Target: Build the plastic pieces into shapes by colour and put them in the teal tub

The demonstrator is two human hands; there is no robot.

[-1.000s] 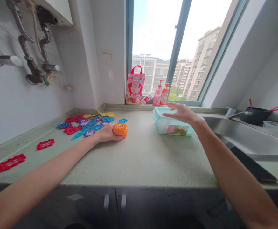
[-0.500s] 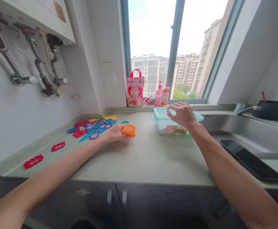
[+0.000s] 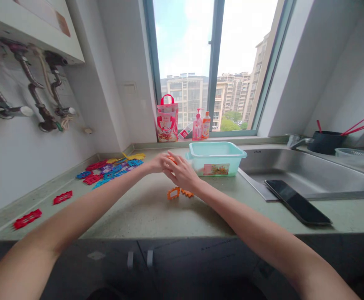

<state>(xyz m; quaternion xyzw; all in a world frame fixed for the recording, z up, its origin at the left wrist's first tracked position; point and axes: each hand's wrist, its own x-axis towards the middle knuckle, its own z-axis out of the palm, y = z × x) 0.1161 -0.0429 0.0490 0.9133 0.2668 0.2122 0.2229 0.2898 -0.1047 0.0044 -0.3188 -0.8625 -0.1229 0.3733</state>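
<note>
My left hand (image 3: 157,163) is closed on a stack of orange interlocking plastic pieces (image 3: 171,159), mostly covered by fingers. My right hand (image 3: 183,170) lies over the same stack from the other side, its fingers bent around it and meeting the left fingers. Two loose orange pieces sit on the counter below the hands: a frame-shaped one (image 3: 173,193) and a toothed one (image 3: 187,193) close to the right wrist. Just behind the right hand stands a pale turquoise plastic box (image 3: 197,164) with a picture label.
A pile of red, blue, purple and yellow toothed pieces (image 3: 116,168) lies at the left, with two red pieces (image 3: 62,197) nearer. A black phone (image 3: 297,202) rests by the steel sink (image 3: 313,171). Bottles (image 3: 197,126) and a pink bag (image 3: 167,123) line the windowsill.
My right hand has come left from over the box to the orange stack in my left hand. Two orange pieces now lie on the counter below. The view has turned slightly right.
</note>
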